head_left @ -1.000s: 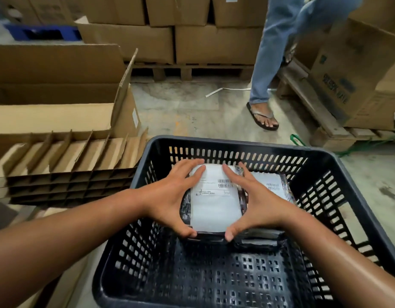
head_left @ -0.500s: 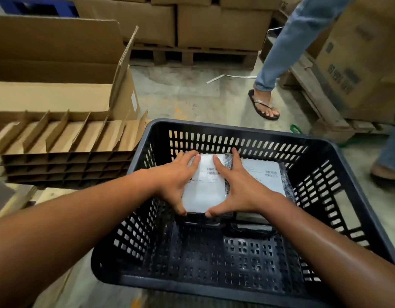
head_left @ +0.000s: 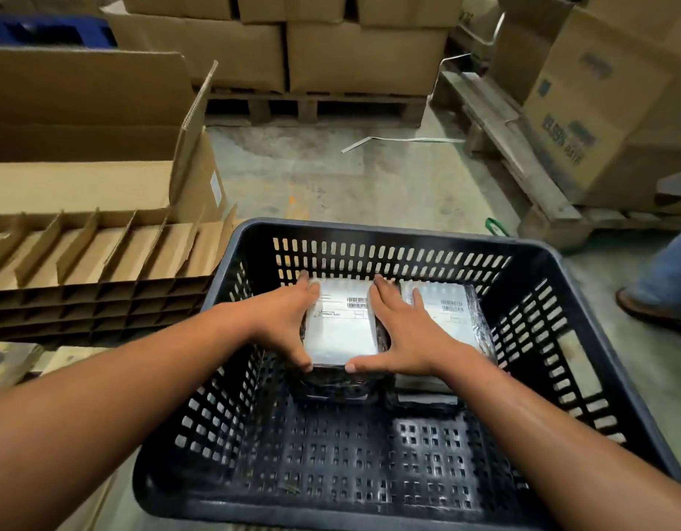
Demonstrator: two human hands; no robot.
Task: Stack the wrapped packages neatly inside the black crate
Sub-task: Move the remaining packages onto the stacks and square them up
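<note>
A black slotted crate (head_left: 388, 233) stands on the floor in front of me. At its far side lie two stacks of plastic-wrapped packages with white labels. My left hand (head_left: 283, 320) and my right hand (head_left: 402, 335) clasp the top package of the left stack (head_left: 341, 327) from both sides, thumbs at its near edge. The right stack (head_left: 452, 312) sits close beside it, partly hidden under my right hand and wrist. The near half of the crate floor holds no packages.
Cardboard dividers (head_left: 101, 258) and an open carton (head_left: 82, 147) lie left of the crate. Cartons on wooden pallets (head_left: 316, 105) line the back and right. A person's foot and jeans leg (head_left: 661, 289) are at the right edge.
Both hands have pushed the package further towards the crate's far wall and lower onto the left stack. The person behind has walked from the back to the right edge.
</note>
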